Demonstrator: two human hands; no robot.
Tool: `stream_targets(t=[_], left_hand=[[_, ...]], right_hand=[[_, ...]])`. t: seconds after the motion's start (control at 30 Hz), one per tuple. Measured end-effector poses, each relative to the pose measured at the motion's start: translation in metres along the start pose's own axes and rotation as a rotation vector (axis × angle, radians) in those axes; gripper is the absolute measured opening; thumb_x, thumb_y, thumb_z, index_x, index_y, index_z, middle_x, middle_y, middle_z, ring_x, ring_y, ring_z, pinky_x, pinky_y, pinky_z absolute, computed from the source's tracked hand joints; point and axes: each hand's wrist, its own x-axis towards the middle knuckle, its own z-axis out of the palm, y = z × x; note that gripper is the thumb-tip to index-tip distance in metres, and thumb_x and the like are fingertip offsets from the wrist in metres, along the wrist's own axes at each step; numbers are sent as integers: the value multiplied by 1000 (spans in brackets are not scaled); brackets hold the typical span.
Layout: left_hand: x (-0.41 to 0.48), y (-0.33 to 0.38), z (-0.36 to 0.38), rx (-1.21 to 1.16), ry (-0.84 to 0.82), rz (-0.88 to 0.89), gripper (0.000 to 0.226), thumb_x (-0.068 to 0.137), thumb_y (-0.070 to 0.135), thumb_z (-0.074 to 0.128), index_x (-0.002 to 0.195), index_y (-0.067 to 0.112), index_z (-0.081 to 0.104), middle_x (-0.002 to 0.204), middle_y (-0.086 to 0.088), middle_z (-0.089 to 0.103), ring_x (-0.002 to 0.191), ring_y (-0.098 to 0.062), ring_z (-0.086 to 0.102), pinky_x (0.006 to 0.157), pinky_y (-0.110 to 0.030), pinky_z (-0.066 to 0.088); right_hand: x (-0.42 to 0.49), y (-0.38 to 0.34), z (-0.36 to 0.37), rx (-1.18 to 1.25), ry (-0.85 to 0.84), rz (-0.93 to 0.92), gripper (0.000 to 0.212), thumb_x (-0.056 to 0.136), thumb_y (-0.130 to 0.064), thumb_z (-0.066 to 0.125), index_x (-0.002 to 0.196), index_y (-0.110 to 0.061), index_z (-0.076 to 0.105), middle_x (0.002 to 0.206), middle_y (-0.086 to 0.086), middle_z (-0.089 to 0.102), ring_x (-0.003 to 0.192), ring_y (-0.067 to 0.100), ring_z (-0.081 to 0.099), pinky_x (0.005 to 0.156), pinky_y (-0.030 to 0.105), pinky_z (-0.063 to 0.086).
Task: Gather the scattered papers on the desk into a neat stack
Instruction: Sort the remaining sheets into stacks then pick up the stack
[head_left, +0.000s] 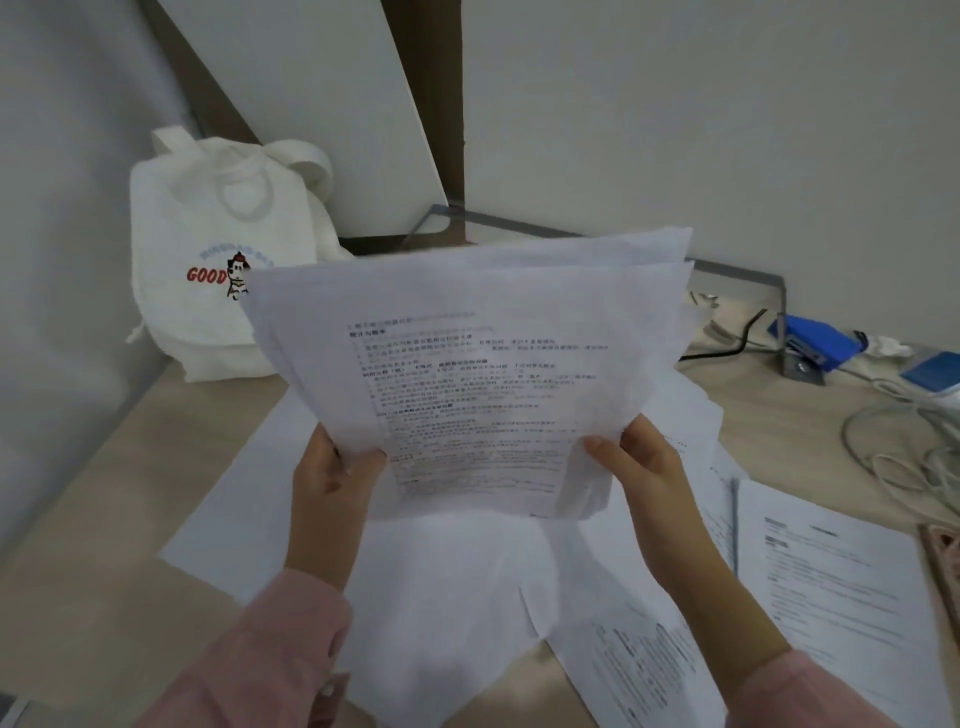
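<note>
A bundle of printed white papers (467, 332) is raised above the desk, tilted toward me, its sheets not aligned at the top edges. My left hand (332, 483) grips the bundle's lower left side. My right hand (639, 467) grips its lower right side, thumb on the front sheet. Below the bundle, more loose sheets (447, 582) lie overlapping on the light wooden desk (104, 499). Another printed sheet (836, 582) lies at the right, and one more printed page (644, 670) reaches the near edge.
A white cloth bag (208, 249) with a red "GOOD" print stands at the back left against the wall. At the back right are a grey metal bracket (779, 306), a blue object (815, 338), and tangled cables (904, 447).
</note>
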Motion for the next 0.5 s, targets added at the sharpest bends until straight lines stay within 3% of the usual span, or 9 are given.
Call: stream_targets(t=[0.1, 0.23, 0.33, 0.43, 0.5], left_hand=[[1, 5, 6, -9, -9, 10, 31, 81, -12, 53, 82, 18, 56, 66, 24, 64, 66, 10, 57, 60, -4, 43], [-3, 4, 16, -39, -23, -1, 33, 83, -15, 50, 94, 15, 60, 80, 13, 67, 72, 12, 61, 65, -7, 48], [-7, 3, 14, -99, 20, 39, 20, 75, 0, 62, 88, 14, 58, 75, 8, 61, 67, 5, 58, 64, -10, 47], [-9, -8, 12, -85, 28, -6, 22, 81, -11, 51, 83, 11, 55, 62, 19, 61, 63, 7, 54, 60, -7, 44], [-8, -19, 14, -46, -10, -88, 29, 84, -14, 46, 88, 13, 57, 66, 22, 64, 70, 4, 57, 60, -4, 43]], right_hand=[[-1, 4, 3, 12, 65, 5, 37, 88, -3, 53, 121, -17, 56, 113, -6, 67, 99, 1, 63, 74, 13, 51], [-3, 7, 9, 36, 98, -1, 28, 88, -4, 52, 110, -20, 62, 98, -14, 71, 89, -3, 64, 68, 12, 49], [-6, 6, 6, 69, 137, -64, 30, 88, -3, 50, 112, -17, 62, 102, -10, 70, 94, 0, 63, 73, 13, 50], [-6, 15, -1, 56, 134, -41, 35, 88, -3, 50, 119, -18, 57, 109, -10, 66, 98, -3, 61, 73, 9, 48], [-3, 24, 0, 16, 85, 58, 37, 89, -4, 51, 122, -20, 55, 111, -11, 64, 102, -1, 59, 72, 12, 47]])
